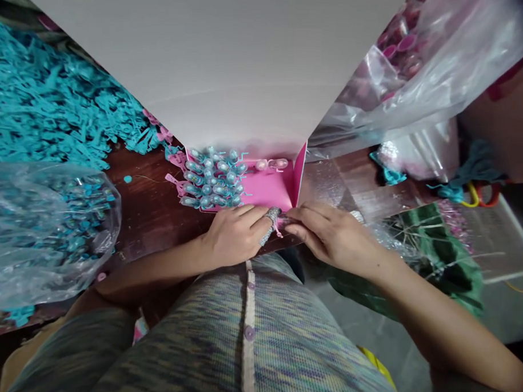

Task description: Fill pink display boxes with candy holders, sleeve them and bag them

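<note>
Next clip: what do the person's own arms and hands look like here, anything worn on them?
Both forearms are bare, with no sleeves, gloves or watch showing. The left hand has a wrap of glittery silver tape around one finger. The right hand shows nothing worn.

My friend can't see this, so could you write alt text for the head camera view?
Two hands, left hand and right hand, meet over a small pink piece at the near edge of a pink box holding teal-and-clear capsules. Teal plastic parts and clear bags surround it.
</note>
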`<action>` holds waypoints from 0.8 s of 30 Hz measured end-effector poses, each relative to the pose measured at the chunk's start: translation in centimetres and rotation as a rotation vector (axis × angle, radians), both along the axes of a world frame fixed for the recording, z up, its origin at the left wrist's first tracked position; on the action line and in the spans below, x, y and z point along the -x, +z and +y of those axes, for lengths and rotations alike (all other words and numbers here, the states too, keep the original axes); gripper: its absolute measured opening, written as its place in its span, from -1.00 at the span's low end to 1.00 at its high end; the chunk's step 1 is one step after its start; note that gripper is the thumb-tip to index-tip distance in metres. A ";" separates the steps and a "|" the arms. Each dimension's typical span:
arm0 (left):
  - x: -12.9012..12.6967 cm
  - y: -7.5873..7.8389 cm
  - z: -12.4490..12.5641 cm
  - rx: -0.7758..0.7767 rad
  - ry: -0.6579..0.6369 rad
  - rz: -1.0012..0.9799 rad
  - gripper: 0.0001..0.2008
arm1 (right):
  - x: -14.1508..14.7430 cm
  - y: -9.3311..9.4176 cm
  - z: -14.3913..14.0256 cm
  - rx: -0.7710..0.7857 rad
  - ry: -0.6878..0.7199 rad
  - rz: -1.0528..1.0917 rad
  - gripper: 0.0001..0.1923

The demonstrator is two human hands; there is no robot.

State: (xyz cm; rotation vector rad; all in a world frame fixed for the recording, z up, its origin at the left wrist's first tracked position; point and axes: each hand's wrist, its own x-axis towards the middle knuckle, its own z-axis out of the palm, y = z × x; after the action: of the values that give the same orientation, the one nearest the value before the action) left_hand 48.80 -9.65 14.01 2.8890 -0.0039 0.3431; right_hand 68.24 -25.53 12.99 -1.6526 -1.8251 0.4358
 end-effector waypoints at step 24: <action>-7.1 2.0 3.1 -0.031 0.142 0.307 -0.75 | -25.6 -3.8 12.6 0.027 -0.689 -0.303 -0.61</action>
State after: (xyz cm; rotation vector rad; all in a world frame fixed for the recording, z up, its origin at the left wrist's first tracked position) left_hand 55.90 -6.55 15.98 2.9478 0.2500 -0.0804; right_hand 93.88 -12.91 9.21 -2.3153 -1.3083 -0.0984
